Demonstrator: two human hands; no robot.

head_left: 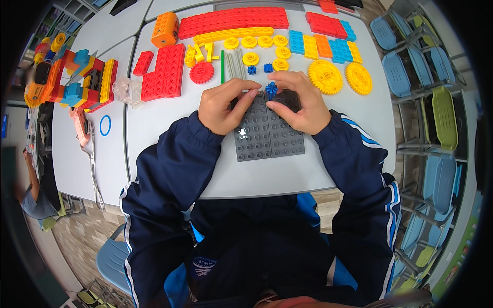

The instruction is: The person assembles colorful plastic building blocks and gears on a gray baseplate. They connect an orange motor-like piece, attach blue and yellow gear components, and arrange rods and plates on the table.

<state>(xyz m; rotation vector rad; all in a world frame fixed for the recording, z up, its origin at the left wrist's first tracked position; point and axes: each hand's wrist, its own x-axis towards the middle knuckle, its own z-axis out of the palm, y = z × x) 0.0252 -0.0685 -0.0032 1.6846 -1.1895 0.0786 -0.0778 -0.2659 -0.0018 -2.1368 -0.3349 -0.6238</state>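
Note:
Two dark grey studded plates point(254, 138) lie side by side at the table's near edge. Above their far end, a small blue gear point(271, 90) sits between the thumb and index finger of my right hand point(305, 102), which is closed on it. A dark round piece point(289, 99) shows partly under that hand. My left hand point(223, 107) is closed at the plates' far left corner, thumb and index tips close together beside the gear; anything between them is hidden.
Beyond my hands are yellow pulley wheels point(250, 59), a red gear point(201, 73), a green rod point(223, 66), red bricks point(163, 72) and large yellow gears point(325, 77). A built brick model point(82, 77) stands at left. Stacked chairs point(411, 46) line the right side.

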